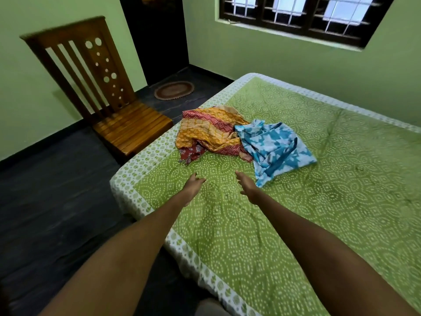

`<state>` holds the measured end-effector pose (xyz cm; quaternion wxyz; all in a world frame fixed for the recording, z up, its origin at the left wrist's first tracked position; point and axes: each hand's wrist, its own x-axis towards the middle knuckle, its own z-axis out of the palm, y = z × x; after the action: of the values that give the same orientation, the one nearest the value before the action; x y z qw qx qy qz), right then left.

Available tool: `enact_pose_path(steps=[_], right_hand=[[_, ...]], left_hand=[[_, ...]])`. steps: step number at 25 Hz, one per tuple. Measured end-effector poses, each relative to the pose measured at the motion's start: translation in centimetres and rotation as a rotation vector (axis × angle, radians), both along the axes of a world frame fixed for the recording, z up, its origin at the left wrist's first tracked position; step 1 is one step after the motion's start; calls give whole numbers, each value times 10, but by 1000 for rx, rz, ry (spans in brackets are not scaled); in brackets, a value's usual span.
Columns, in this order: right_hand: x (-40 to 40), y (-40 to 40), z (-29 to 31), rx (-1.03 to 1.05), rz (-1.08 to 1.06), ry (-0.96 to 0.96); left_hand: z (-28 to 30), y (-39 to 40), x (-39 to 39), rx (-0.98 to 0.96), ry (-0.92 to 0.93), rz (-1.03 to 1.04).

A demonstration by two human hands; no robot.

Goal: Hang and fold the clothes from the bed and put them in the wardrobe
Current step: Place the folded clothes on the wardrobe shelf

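Two crumpled garments lie on the bed [296, 224], which has a green dotted cover. One is an orange and red patterned cloth [209, 131] near the bed's left edge. Beside it on the right lies a blue and white printed cloth [276, 147], touching it. Both my arms stretch out over the bed. My left hand [193, 187] hovers below the orange cloth with relaxed fingers and holds nothing. My right hand [247, 188] is open too, just left of the blue cloth's lower corner, apart from it. No wardrobe is in view.
A wooden chair [109, 99] stands against the green wall left of the bed. A dark doorway [157, 37] with an oval mat [174, 90] lies beyond it. A barred window [296, 17] is in the far wall. The floor is dark.
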<state>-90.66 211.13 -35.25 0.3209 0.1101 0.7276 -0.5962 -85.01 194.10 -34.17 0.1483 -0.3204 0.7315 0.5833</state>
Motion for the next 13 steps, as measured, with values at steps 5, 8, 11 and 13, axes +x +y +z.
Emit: enact_pose_path(steps=[5,8,11,13], right_hand=[[-120,-38,-48,15,-19,-31],[-189,-63,-94,109,10,28],[-236,-82,-140,290,209,161],[-269,-94,-184,504,491,313]], left_hand=[[-49,-35,-121,2,-47,-9],[-79,-47,-191,-51,-50,-49],[-122,-54,-244,-144,-42,-103],[-163,-60,-280,-251,-62,-180]])
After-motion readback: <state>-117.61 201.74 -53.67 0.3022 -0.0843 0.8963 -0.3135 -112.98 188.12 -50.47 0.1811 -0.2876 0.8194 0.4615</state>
